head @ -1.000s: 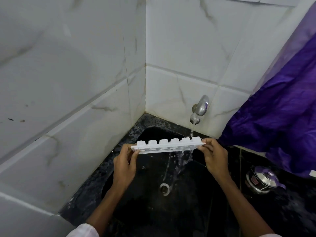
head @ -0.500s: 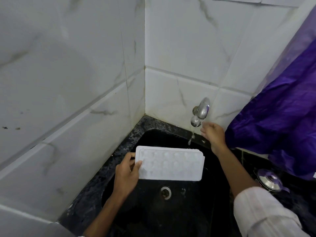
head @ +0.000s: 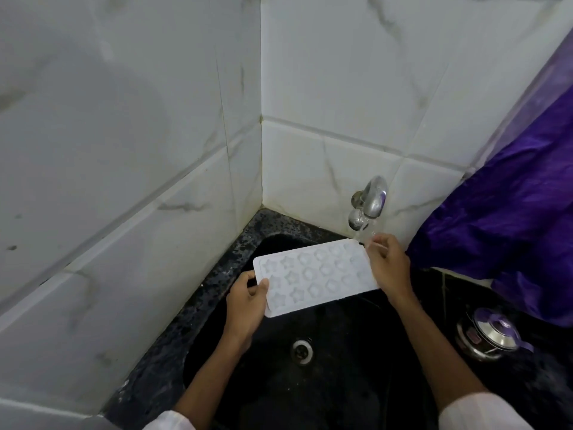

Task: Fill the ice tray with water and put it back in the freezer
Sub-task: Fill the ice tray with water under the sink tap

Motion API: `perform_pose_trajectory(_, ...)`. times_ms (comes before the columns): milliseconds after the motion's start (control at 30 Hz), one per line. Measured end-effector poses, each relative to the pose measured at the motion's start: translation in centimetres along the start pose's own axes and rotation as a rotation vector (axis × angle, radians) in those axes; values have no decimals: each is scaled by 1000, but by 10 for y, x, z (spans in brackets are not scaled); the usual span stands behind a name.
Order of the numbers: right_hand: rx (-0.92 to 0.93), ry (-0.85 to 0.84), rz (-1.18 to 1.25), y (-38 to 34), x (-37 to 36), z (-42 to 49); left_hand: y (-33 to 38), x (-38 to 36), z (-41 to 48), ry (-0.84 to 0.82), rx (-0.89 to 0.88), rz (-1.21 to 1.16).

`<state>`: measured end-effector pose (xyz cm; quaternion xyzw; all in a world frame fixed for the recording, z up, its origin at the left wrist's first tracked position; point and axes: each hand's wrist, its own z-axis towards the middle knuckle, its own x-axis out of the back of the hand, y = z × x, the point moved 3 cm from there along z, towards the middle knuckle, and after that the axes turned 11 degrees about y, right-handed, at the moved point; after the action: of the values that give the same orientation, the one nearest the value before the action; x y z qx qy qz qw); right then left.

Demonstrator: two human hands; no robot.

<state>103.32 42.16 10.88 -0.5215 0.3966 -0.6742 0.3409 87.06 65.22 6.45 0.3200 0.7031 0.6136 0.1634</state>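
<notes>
A white ice tray (head: 316, 276) with star-shaped and round cavities is held face up over the black sink (head: 279, 383). My left hand (head: 246, 301) grips its near left corner. My right hand (head: 386, 265) holds its far right end, right under the chrome tap (head: 370, 201). A thin stream of water falls from the tap onto the tray's far right corner by my right fingers. The tray tilts slightly, its left end lower.
White marble-look tiles meet in a corner behind the sink. A purple cloth (head: 508, 218) hangs at the right. A small steel pot with a lid (head: 488, 333) sits on the dark counter at the right. The sink drain (head: 302, 351) lies below the tray.
The tray was flipped from cavities down to cavities up. My right hand went to the tap, then came back to hold the tray's right end under the stream.
</notes>
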Motion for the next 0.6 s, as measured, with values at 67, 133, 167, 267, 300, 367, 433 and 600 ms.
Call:
perform_pose_trajectory(67,113,-67,-47,10,0,-10,0,-8,1,-14,41,-15)
perform_pose_trajectory(133,230,-103,-99,17,3,-17,0,-14,1,-25,61,-26)
perform_pose_trajectory(167,270,-105,-119,19,5,-19,1,-16,2,-33,66,-31)
perform_pose_trajectory(267,334,-103,-172,21,10,-19,2,-21,2,-53,74,-27)
perform_pose_trajectory(300,347,-100,-202,21,11,-18,2,-22,2,-55,77,-24)
perform_pose_trajectory(367,396,-92,-279,21,12,-17,3,-23,1,-52,80,-26)
perform_pose_trajectory(433,468,-99,-347,19,12,-17,4,-24,1,-54,73,-23)
perform_pose_trajectory(600,589,-169,-376,10,4,-18,7,-27,-2,-57,62,-21)
